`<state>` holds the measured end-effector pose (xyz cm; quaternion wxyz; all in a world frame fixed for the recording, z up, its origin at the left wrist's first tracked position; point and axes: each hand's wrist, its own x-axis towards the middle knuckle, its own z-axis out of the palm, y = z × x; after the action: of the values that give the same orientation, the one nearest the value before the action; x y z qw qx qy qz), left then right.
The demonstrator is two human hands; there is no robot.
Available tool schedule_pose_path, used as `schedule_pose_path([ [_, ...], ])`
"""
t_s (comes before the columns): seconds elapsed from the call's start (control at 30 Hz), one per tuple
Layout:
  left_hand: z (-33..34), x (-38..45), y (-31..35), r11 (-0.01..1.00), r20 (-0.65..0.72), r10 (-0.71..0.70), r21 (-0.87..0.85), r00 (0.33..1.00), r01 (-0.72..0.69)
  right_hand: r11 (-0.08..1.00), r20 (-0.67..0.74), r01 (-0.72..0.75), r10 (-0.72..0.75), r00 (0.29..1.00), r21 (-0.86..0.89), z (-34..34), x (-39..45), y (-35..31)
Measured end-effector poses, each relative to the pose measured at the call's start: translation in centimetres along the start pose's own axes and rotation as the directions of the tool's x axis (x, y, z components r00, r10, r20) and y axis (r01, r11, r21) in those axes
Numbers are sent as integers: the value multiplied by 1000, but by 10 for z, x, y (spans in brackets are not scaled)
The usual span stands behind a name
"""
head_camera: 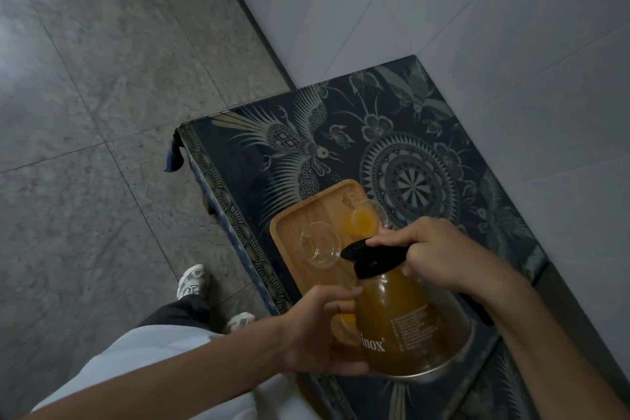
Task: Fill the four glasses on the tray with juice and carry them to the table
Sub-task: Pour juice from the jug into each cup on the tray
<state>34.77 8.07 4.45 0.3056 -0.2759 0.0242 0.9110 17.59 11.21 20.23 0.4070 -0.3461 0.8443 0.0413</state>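
Observation:
A glass jug (405, 320) of orange juice with a black lid hangs tilted over a wooden tray (293, 232). My right hand (433, 249) grips the black handle and lid at the top. My left hand (320, 331) cups the jug's lower side. At the far end of the tray stands a glass holding juice (363, 220). Beside the jug's spout is a glass that looks empty (318, 244). Another glass with juice (342, 320) shows partly behind my left hand. The jug hides the rest of the tray.
The tray rests on a low table under a dark patterned cloth (341, 147), pushed against a white tiled wall (477, 27). Grey stone floor (102, 112) lies to the left. My legs and white shoes (192, 283) stand by the table's left edge.

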Motion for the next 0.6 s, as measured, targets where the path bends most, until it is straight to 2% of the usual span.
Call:
schedule_pose_path([
  [0.6,3,0,-2,1000,63,-11,-27,998,13,999,7,-33,33,999,-2,0,0,-5],
])
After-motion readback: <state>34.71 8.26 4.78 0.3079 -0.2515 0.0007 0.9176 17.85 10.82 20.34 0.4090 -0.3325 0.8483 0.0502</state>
